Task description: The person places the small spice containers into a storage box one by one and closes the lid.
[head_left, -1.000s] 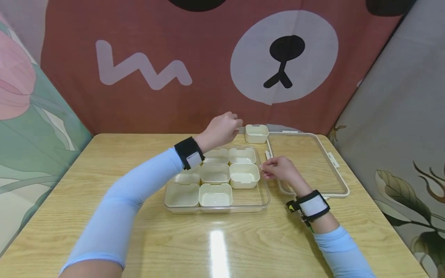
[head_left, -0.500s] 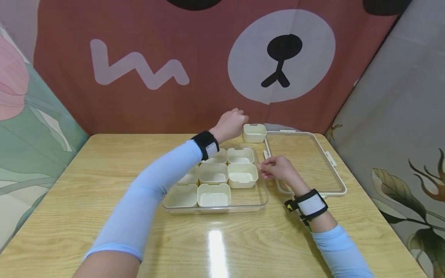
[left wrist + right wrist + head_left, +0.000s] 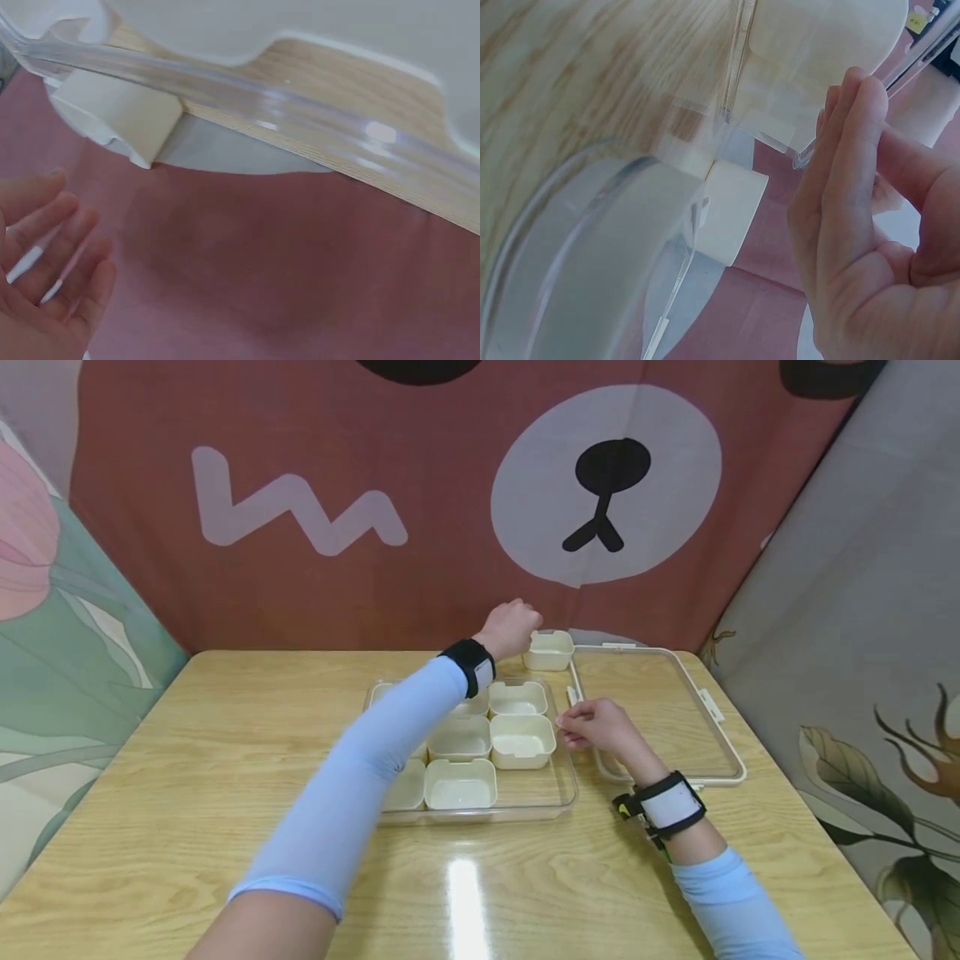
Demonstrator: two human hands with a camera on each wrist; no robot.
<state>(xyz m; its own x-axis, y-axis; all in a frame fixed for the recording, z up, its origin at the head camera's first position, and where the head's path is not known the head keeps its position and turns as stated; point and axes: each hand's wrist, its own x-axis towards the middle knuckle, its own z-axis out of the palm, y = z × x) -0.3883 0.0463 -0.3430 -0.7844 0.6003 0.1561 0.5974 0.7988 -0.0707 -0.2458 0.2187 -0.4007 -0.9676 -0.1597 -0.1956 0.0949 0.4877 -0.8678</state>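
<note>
A loose cream cup [image 3: 550,652] stands at the table's back edge, left of a clear lid with a white frame [image 3: 738,752]. My left hand [image 3: 512,627] is just left of that cup. In the left wrist view, its relaxed fingers are apart from the cup [image 3: 120,112] and hold nothing. A clear box [image 3: 536,789] in the middle contains several cream cups, such as this cup [image 3: 522,741]. Beside the box's right rim is my right hand [image 3: 603,727], with extended fingers and nothing visible in them. Whether its fingertips touch the rim, I cannot tell.
The box's front right corner shows bare wood through its clear floor. My left sleeve [image 3: 352,785] crosses above the box and hides some cups. A curtain [image 3: 337,602] with a printed bear hangs right behind the wooden table [image 3: 187,777].
My left hand has moved right, over the back of the box, to the loose cup. The right hand stays beside the box. The cups have not moved relative to the table.
</note>
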